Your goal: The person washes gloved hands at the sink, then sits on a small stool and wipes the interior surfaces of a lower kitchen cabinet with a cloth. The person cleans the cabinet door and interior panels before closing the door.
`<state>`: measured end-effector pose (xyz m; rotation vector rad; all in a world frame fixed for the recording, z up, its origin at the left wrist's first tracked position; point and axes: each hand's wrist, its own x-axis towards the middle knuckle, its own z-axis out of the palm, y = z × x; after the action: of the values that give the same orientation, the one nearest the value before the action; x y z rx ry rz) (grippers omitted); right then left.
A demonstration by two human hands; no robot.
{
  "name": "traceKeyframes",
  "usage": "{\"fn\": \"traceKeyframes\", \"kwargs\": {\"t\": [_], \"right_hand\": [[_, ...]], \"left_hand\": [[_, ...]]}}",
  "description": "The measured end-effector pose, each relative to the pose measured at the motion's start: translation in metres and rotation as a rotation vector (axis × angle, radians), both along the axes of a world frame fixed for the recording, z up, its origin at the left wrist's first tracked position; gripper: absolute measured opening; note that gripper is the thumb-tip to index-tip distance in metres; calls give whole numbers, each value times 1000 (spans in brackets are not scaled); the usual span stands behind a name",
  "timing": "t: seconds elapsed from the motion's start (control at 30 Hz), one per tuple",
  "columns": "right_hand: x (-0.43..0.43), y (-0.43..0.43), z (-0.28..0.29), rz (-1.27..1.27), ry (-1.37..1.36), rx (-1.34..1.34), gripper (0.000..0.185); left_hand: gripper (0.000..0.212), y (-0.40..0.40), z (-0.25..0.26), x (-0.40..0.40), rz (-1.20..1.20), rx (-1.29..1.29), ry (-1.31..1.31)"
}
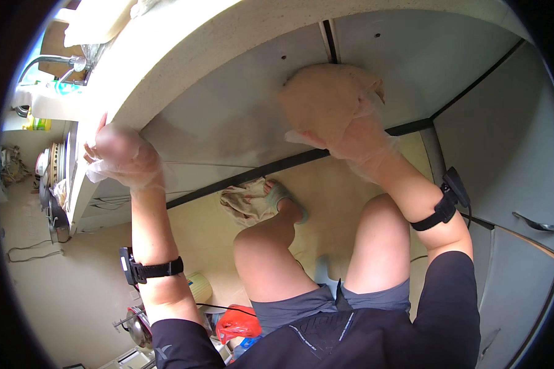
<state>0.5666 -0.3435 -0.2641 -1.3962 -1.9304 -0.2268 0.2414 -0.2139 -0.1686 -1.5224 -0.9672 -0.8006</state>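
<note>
My right hand (360, 133), in a clear plastic glove, presses a tan cloth (328, 99) against the grey cabinet door (240, 92) below the counter, near the dark gap between two doors. The cloth hides most of the fingers. On the left, my left hand (124, 154), gloved the same way, is at the edge of the pale countertop (138, 78). Its fingers are bent and partly blurred; whether they grip the edge or hold something cannot be told.
A crumpled cloth (244, 200) lies on the floor beside my slippered foot. A faucet (74, 63) stands at the upper left, with stacked dishes (55, 161) below. Behind me at lower left are a red plastic bag (237, 323) and a yellowish bin (198, 287). Cabinets with a metal handle (535, 223) stand at right.
</note>
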Motion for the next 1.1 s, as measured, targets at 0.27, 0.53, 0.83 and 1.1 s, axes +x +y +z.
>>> {"fn": "traceKeyframes", "kwargs": {"t": [0.27,0.53,0.83,1.1], "right_hand": [[-4,-5,16,-81,115,181,65],[-13,-3,20,-132,100,217,58],[-21,-11,38,-217,22,298,52],[-35,-9,46,-79,482,96,56]], "left_hand": [[20,-2,4,8,-358,-206,-182],[21,-6,13,16,-305,-188,-97],[29,-5,12,12,-324,-247,-146],[25,-4,15,13,-408,-161,-99]]}}
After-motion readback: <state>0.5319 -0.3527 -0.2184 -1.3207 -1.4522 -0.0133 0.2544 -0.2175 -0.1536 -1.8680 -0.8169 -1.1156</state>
